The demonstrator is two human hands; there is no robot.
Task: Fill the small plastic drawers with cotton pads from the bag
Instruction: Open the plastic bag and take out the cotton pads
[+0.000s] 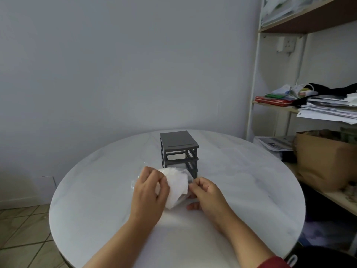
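Note:
A small dark grey drawer frame stands near the far middle of the round white table; its upper slots look open and see-through. Just in front of it both hands hold a clear plastic bag of white cotton pads. My left hand grips the bag's left side with fingers curled over it. My right hand pinches the bag's right edge. The frame's lowest part is hidden behind the bag. I see no drawer clearly outside the frame.
A shelf unit stands at the right with stacked papers, a red folder and a cardboard box lower down. A plain wall runs behind the table. Tiled floor shows at the lower left.

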